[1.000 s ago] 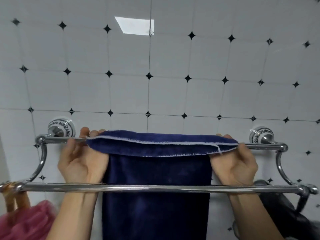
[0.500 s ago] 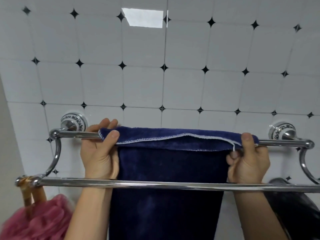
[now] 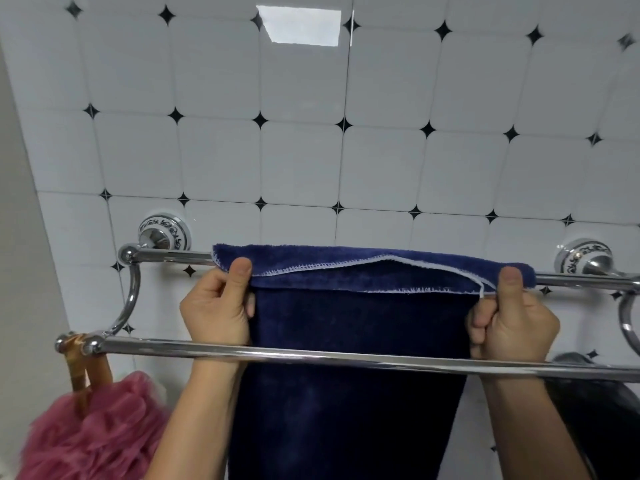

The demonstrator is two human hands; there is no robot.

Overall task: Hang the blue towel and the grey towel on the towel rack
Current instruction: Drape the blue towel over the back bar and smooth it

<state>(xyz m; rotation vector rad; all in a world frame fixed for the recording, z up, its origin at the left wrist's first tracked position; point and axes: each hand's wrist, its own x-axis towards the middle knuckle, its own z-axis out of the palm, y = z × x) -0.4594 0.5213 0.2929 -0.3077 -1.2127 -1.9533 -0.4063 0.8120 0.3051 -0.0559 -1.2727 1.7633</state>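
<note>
The soft, floppy blue towel (image 3: 346, 317) hangs on the towel rack (image 3: 173, 255). The left hand (image 3: 216, 306) and right hand (image 3: 512, 323) pinch its top corners.

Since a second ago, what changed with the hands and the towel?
Both hands regripped. The left hand and right hand brought their thumbs up onto the front fold of the blue towel and now pinch its two ends; before, they held it from the sides and behind. Unchanged: the towel lies draped over the rear bar and hangs behind the front bar. The pink loofah hangs at the left end.
</note>
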